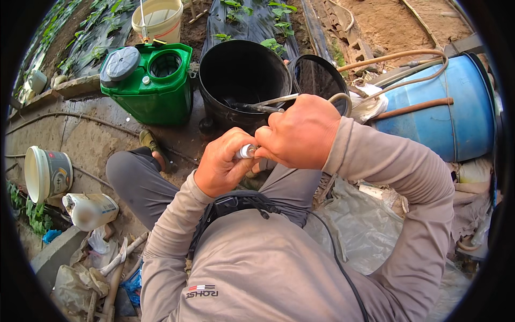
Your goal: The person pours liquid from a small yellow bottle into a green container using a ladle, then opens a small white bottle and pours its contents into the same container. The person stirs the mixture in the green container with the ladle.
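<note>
My left hand (225,163) is closed around a small bottle (246,151) with a white and clear end, in front of my waist. The fingers of my right hand (299,135) are bent against the end of the bottle; whether they pinch some small part there is hidden. Beyond my hands stands a large black bucket (245,52) with sticks or tubes leaning inside. A green backpack sprayer tank (149,94) stands to its left, its round filler mouth uncovered and a grey round lid (122,63) resting on top.
A blue plastic barrel (434,108) with hoses lies at the right. A cream bucket (157,20) stands behind the sprayer. At the left are a white pail (36,175) and a white jug (90,211). Clear plastic sheeting (358,221) lies beside my right leg; a hose (100,120) crosses the ground.
</note>
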A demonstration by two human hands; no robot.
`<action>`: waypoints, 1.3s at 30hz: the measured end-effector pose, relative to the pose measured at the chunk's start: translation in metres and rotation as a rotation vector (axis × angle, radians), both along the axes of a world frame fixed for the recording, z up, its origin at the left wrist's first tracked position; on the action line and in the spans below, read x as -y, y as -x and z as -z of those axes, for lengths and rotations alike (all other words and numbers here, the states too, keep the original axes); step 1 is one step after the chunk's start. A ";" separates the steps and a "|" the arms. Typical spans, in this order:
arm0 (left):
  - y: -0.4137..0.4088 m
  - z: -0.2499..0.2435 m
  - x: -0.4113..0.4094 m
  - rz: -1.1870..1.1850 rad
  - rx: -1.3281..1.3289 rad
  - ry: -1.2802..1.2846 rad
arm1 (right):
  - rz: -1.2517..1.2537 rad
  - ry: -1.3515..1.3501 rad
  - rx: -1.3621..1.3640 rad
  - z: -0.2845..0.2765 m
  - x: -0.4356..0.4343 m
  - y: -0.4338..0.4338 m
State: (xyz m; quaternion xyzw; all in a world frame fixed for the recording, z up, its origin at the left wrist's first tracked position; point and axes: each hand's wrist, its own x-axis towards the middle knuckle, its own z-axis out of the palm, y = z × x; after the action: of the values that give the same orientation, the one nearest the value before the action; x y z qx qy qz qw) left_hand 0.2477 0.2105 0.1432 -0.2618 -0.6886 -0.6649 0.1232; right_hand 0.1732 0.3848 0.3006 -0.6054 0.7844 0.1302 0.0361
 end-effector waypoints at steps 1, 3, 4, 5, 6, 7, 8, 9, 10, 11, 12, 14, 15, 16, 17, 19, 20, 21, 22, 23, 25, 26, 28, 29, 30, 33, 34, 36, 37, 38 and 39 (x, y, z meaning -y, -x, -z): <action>-0.001 0.000 -0.002 -0.029 -0.014 0.009 | 0.042 -0.002 0.016 0.002 -0.001 -0.002; -0.003 0.006 -0.009 -0.115 -0.049 0.000 | 0.126 -0.005 0.049 0.006 -0.003 -0.005; -0.004 0.008 -0.011 -0.158 -0.067 -0.004 | 0.141 -0.008 0.050 0.008 -0.004 -0.006; -0.006 0.009 -0.010 -0.141 -0.043 0.024 | 0.155 -0.010 0.052 0.010 -0.005 -0.006; -0.007 0.008 -0.010 -0.121 -0.018 0.051 | 0.173 -0.013 0.054 0.012 -0.007 -0.007; -0.007 0.006 -0.009 -0.101 0.006 0.079 | 0.137 -0.012 0.034 0.013 -0.009 -0.006; -0.006 0.002 -0.007 -0.022 0.049 0.041 | 0.101 -0.012 0.015 0.013 -0.011 -0.005; -0.006 -0.005 -0.003 0.051 0.093 0.003 | 0.058 -0.010 -0.002 0.013 -0.012 -0.003; -0.005 -0.008 0.001 0.124 0.138 -0.034 | 0.010 0.006 -0.048 0.010 -0.012 -0.002; -0.003 -0.007 0.008 0.275 0.274 -0.082 | -0.037 0.022 -0.093 0.006 -0.012 0.000; -0.002 -0.005 0.016 0.426 0.411 -0.129 | -0.084 0.039 -0.138 0.005 -0.011 0.001; 0.000 -0.001 0.018 0.610 0.569 -0.288 | -0.166 0.081 -0.172 0.008 -0.012 0.005; 0.001 -0.003 0.019 0.557 0.478 -0.179 | -0.203 0.101 -0.192 0.009 -0.013 0.007; 0.003 -0.007 0.020 0.504 0.386 -0.071 | -0.224 0.103 -0.187 0.011 -0.014 0.007; 0.004 -0.011 0.021 0.450 0.294 0.036 | -0.245 0.106 -0.183 0.013 -0.015 0.008; 0.002 -0.017 0.018 0.333 0.183 0.087 | -0.266 0.109 -0.184 0.013 -0.017 0.007; 0.001 -0.018 0.015 0.274 0.129 0.112 | -0.265 0.113 -0.191 0.012 -0.018 0.006; 0.000 -0.016 0.011 0.235 0.093 0.088 | -0.266 0.117 -0.198 0.011 -0.018 0.005; 0.000 -0.012 0.006 0.196 0.058 0.063 | -0.253 0.096 -0.212 0.011 -0.019 0.004; 0.000 -0.008 0.003 0.156 0.024 0.039 | -0.240 0.076 -0.226 0.012 -0.019 0.002; 0.000 -0.002 -0.001 0.136 0.055 0.025 | -0.209 0.054 -0.244 0.012 -0.021 0.000; 0.000 0.000 -0.002 0.125 0.070 0.018 | -0.194 0.053 -0.245 0.013 -0.022 0.000; -0.003 -0.001 -0.007 0.052 0.103 0.006 | -0.177 0.046 -0.260 0.015 -0.021 0.000; -0.005 -0.002 -0.009 0.015 0.119 0.000 | -0.169 0.038 -0.276 0.017 -0.020 0.001; -0.006 -0.002 -0.011 -0.003 0.131 -0.007 | -0.158 0.027 -0.295 0.017 -0.020 0.001; -0.008 -0.002 -0.015 -0.077 0.125 -0.005 | -0.046 0.072 -0.179 0.020 -0.022 0.000; -0.008 0.002 -0.018 -0.115 0.093 0.012 | -0.016 0.076 -0.147 0.022 -0.023 -0.001; -0.008 0.008 -0.021 -0.183 0.033 0.043 | 0.044 0.086 -0.082 0.026 -0.027 -0.003; -0.009 0.010 -0.023 -0.213 0.004 0.057 | 0.062 0.097 -0.083 0.027 -0.027 -0.005; -0.009 0.012 -0.024 -0.244 -0.024 0.072 | 0.080 0.109 -0.084 0.027 -0.027 -0.007; -0.009 0.013 -0.025 -0.275 -0.047 0.083 | 0.099 0.121 -0.085 0.028 -0.027 -0.009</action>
State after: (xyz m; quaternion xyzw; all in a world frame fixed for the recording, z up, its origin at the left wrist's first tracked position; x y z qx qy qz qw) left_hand 0.2564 0.2353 0.1306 -0.1852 -0.7420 -0.6062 0.2183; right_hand 0.1818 0.4121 0.2727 -0.5609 0.8206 0.1064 -0.0274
